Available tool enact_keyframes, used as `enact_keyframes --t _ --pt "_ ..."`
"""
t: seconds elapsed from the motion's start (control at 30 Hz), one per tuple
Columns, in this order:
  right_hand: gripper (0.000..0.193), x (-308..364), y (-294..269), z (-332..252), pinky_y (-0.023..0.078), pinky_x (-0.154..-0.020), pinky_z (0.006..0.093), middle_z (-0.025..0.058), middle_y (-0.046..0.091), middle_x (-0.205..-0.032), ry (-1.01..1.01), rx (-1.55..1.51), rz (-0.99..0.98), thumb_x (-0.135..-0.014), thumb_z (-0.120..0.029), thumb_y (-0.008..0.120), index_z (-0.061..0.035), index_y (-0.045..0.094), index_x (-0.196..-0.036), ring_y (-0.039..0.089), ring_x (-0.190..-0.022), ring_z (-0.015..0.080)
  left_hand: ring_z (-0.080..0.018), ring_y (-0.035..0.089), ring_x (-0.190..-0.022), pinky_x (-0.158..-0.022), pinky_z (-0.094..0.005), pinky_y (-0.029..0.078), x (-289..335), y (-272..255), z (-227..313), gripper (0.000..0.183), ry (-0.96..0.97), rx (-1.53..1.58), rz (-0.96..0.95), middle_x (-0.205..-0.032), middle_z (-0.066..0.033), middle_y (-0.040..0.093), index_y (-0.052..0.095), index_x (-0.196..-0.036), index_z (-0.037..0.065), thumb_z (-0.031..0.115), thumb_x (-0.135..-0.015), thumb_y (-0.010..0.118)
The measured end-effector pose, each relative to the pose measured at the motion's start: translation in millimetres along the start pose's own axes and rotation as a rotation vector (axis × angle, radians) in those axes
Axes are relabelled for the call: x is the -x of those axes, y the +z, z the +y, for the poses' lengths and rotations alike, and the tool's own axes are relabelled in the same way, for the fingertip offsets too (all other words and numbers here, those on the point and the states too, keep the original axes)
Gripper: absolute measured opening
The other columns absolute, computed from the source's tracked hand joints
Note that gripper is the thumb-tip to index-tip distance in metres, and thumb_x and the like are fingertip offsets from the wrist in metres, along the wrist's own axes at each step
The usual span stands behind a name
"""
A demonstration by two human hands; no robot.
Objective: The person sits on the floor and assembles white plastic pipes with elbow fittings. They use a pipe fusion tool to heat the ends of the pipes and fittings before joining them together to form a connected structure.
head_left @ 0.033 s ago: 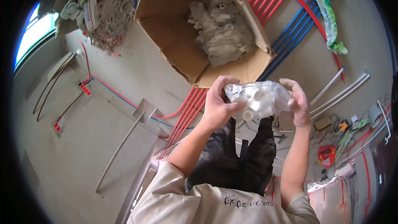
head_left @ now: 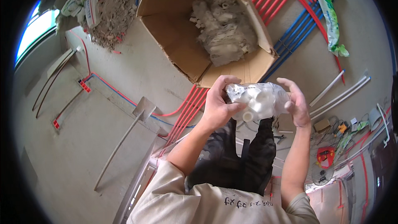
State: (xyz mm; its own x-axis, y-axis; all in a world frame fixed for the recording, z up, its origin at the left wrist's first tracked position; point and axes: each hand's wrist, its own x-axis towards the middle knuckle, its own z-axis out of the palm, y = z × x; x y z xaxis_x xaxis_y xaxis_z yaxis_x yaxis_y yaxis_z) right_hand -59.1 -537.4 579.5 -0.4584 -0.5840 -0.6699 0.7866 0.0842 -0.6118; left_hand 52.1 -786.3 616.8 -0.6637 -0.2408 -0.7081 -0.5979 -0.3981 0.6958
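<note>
A clear plastic bag of white pipe fittings (head_left: 260,98) is held up between my two hands, just beyond my dark trousers. My left hand (head_left: 219,103) grips the bag's left end, thumb in front and fingers behind. At the other end, my right hand (head_left: 297,104) curves around the bag's edge, its thumb against the plastic and one finger raised. One round white fitting (head_left: 248,116) shows at the lower edge of the bag. Beyond my hands stands an open cardboard box (head_left: 166,29), with more bagged white fittings (head_left: 226,37) lying inside.
Red pipes (head_left: 186,112) and blue pipes (head_left: 292,37) run along the floor under and beside the box. A shovel (head_left: 118,151) lies to the left. Rubble (head_left: 110,25) is heaped at far left. White pipes (head_left: 342,97) and scattered tools (head_left: 326,157) lie to the right.
</note>
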Motion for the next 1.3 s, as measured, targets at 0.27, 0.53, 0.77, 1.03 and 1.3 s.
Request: enact_keyframes --t 0.27,0.53,0.77,1.03,1.3 --pt "0.016 -45 38 -1 0.047 -0.072 0.0221 -0.0003 0.065 -0.092 0.019 0.013 0.049 -0.094 -0.013 0.072 -0.0046 0.061 -0.102 0.059 -0.08 0.006 -0.028 0.064 -0.117 -0.103 -0.0429 0.052 -14 -68 0 0.087 -0.265 0.746 -0.156 -0.128 -0.0145 0.064 0.05 -0.139 -0.001 0.001 -0.06 0.088" --pt "0.012 -20 27 6 0.052 -0.075 0.0246 0.0007 0.068 -0.094 -0.108 -0.393 0.328 -0.102 -0.017 0.065 -0.005 0.065 -0.105 0.063 -0.084 0.0085 -0.0189 0.067 -0.103 -0.094 -0.0325 0.052 -15 -32 24 0.061 -0.126 0.309 -0.008 -0.112 -0.0096 0.068 0.054 -0.129 -0.003 -0.013 -0.073 0.076" --pt "0.028 115 -47 35 0.046 -0.058 0.0229 -0.002 0.062 -0.074 -0.253 -0.601 0.599 -0.105 -0.031 0.059 -0.0089 0.063 -0.089 0.057 -0.064 0.0058 -0.0169 0.065 -0.104 -0.093 -0.03 0.051 -9 109 -14 0.056 -0.015 -0.27 -0.087 -0.115 -0.011 0.068 0.055 -0.132 -0.003 -0.011 -0.08 0.072" --pt "0.028 291 -145 127 0.037 -0.057 0.0288 -0.0007 0.05 -0.068 -0.287 -0.368 0.686 -0.1 -0.025 0.067 -0.0021 0.058 -0.086 0.044 -0.066 0.0061 -0.0413 0.046 -0.139 -0.118 -0.0464 0.034 102 349 -133 0.079 0.548 -1.033 -0.831 -0.145 -0.0238 0.05 0.047 -0.145 -0.001 -0.016 -0.068 0.055" --pt "0.031 445 -261 217 0.049 -0.084 0.0268 0.0024 0.07 -0.1 -0.612 -1.038 0.808 -0.105 -0.024 0.058 0.0042 0.07 -0.105 0.061 -0.094 0.0068 -0.0357 0.071 -0.099 -0.088 -0.0396 0.056 173 539 -243 0.04 0.616 -1.185 -1.16 -0.106 -0.0164 0.073 0.069 -0.115 0.0 -0.014 -0.078 0.067"
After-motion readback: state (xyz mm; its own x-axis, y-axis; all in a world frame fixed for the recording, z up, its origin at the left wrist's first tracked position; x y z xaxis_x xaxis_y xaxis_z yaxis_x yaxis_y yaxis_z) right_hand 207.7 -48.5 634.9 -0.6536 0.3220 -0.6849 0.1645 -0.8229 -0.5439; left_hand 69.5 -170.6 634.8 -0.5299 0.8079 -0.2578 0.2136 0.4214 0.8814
